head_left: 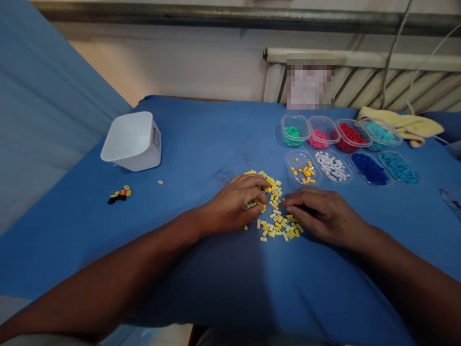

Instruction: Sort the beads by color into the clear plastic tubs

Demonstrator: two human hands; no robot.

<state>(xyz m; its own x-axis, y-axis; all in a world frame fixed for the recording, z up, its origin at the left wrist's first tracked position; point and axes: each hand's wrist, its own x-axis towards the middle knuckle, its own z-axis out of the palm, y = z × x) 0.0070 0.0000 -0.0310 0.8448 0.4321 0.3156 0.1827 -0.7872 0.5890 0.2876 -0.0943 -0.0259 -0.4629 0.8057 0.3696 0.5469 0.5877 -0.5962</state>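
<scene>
A loose pile of small yellow and pale yellow toy building bricks (276, 226) lies on the blue cloth between my hands. My left hand (239, 202) rests over the pile's left part, its fingers curved and apart, hiding some bricks beneath. At the pile's right edge is my right hand (320, 211), with thumb and fingertips drawn together; whatever may be between them is hidden. Beyond it, a shallow clear tray (288, 163) holds some orange-yellow bricks. Beside that tray stands another with white bricks (331, 166).
Clear tubs hold green (293, 134), pink (319, 139), red (351, 134) and light blue pieces (380, 132). Lids carry dark blue (370, 168) and teal bricks (399, 168). A white bin (147, 156), a small mixed-colour cluster (120, 194) and a yellow cloth (414, 124) are also present.
</scene>
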